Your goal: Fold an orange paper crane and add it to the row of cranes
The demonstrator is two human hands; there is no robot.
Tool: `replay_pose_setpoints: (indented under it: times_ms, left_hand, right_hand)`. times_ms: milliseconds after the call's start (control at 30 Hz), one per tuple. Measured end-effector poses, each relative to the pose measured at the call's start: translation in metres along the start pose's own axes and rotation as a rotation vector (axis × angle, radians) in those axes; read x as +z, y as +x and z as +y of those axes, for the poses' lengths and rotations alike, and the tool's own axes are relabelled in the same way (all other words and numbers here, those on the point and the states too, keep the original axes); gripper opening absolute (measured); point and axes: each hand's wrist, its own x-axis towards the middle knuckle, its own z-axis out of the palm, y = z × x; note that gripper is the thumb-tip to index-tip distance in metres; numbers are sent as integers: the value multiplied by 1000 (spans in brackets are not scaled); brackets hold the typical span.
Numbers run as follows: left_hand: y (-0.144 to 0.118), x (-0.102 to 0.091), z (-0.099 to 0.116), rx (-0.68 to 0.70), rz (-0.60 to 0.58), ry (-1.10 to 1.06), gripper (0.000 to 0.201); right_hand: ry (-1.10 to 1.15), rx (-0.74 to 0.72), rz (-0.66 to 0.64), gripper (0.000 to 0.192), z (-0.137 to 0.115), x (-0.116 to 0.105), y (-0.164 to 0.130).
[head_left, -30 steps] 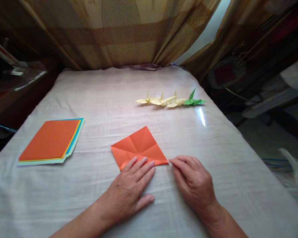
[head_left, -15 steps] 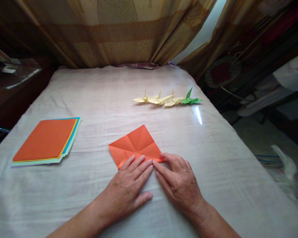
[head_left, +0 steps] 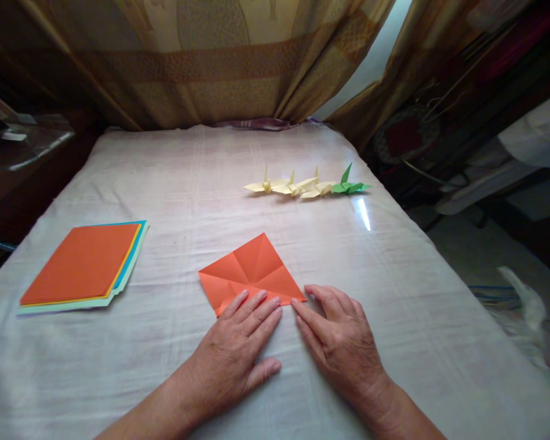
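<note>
The folded orange paper square point(head_left: 251, 273), creased with ridges that fan out from its middle, lies flat on the white cloth-covered table point(head_left: 174, 183), a little nearer than the table's middle, with its near folded edge under the person's fingertips. The left hand point(head_left: 236, 354) lies spread and flat, palm down, its four fingers point(head_left: 256, 308) pressing on the near edge of the paper and the thumb resting on the cloth; it grasps nothing. The right hand point(head_left: 339, 339) is also flat and unclenched, with its index fingertip at the paper's right corner, just beside the left fingertips. A second ago that fingertip sat just outside the right corner; half a second ago it had slid inward along the fold to meet the left fingers; now it is back out at the corner. That back-and-forth run along the edge reads as the crease being pressed sharp, so this fold looks close to set, while the left hand has held the sheet pinned in the same place throughout. Farther out, to the left, lies a stack of flat coloured paper sheets point(head_left: 83, 264) with an orange sheet on top. Beyond the paper, toward the far right, a row of three pale yellow paper cranes point(head_left: 288, 185) and one green paper crane point(head_left: 349, 185) stands on the cloth, unmoved. Brown patterned curtains point(head_left: 211, 61) hang behind the table.
</note>
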Motion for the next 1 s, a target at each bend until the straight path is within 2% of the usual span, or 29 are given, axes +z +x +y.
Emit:
replay_pose_setpoints:
  times_ms: [367, 700, 1000]
  left_hand:
    - [0, 1, -1, -22, -5, -24, 62]
    - [19, 8, 19, -170, 6, -21, 80]
    - [8, 9, 11, -152, -27, -54, 76]
  right_hand:
    - [-43, 57, 1, 26, 3, -2, -10]
    - [-58, 20, 31, 29, 6, 3, -13]
    - [-67, 18, 53, 28, 7, 5, -13]
